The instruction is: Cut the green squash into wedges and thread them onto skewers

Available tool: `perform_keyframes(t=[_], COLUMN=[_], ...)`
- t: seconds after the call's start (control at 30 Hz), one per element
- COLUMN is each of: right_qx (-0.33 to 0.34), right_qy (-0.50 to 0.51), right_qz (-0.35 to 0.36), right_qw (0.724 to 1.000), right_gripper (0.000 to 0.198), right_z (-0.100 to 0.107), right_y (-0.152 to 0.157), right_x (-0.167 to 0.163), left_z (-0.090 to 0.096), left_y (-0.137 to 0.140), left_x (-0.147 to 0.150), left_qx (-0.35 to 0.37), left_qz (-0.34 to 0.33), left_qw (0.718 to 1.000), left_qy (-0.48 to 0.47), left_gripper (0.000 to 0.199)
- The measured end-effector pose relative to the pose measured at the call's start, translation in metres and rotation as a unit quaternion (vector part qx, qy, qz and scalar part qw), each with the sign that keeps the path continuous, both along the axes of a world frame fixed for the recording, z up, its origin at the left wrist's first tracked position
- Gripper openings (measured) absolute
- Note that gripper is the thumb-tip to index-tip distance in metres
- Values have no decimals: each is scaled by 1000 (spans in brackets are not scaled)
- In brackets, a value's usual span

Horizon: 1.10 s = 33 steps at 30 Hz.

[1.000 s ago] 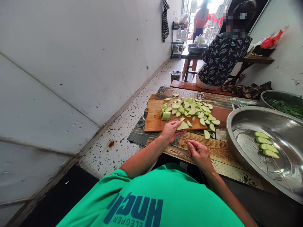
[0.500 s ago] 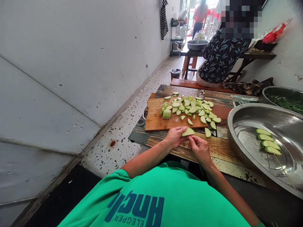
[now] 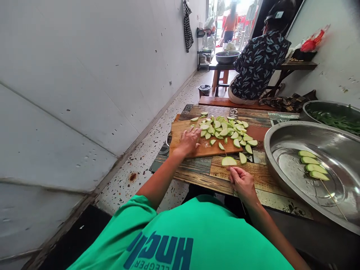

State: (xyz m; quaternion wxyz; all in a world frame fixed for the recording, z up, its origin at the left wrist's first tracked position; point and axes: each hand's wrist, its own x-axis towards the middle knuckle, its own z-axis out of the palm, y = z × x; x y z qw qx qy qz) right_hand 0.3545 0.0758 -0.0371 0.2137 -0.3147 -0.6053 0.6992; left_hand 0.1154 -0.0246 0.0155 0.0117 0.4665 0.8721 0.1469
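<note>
My right hand (image 3: 243, 183) is closed in a pinch on a thin wooden skewer (image 3: 226, 153). Threaded on that skewer is a half-round, green-edged zucchini slice (image 3: 229, 161), above the table's near edge. My left hand (image 3: 189, 142) reaches over the left part of the wooden cutting board (image 3: 206, 150), fingers stretched out and apart, touching the slices there; it hides the stack beneath it. A pile of loose zucchini slices (image 3: 223, 132) covers the board's right half and spills onto the table. Inside the large steel basin (image 3: 268, 150) lies a finished-looking skewer of several zucchini slices (image 3: 311, 167).
A second basin (image 3: 305, 110) with green leafy vegetables stands behind the steel one. Past the patchwork wooden table (image 3: 197, 172) is a bench (image 3: 213, 100) where a person (image 3: 258, 67) sits, back turned. A white wall (image 3: 84, 75) runs along the left.
My left hand has let go of the skewered slice and moved left and forward onto the board. My right hand keeps hold of the skewer. The view has shifted slightly.
</note>
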Motion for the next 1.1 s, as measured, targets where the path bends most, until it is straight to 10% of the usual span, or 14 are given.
perform_keyframes(t=[0.23, 0.63, 1.1], right_qx=[1, 9, 17], right_qy=[7, 4, 6], right_qz=[11, 30, 38], right_qw=[1000, 999, 999], right_gripper=[50, 48, 48], right_z=[-1, -8, -12], right_y=[-2, 0, 1], right_x=[-1, -2, -2], left_z=[-1, -2, 4], left_y=[14, 21, 2], left_x=[-38, -28, -16], left_qx=[-147, -109, -62], left_qz=[-73, -182, -56], left_qw=[985, 972, 993], left_qy=[48, 100, 82], left_gripper=[53, 46, 19])
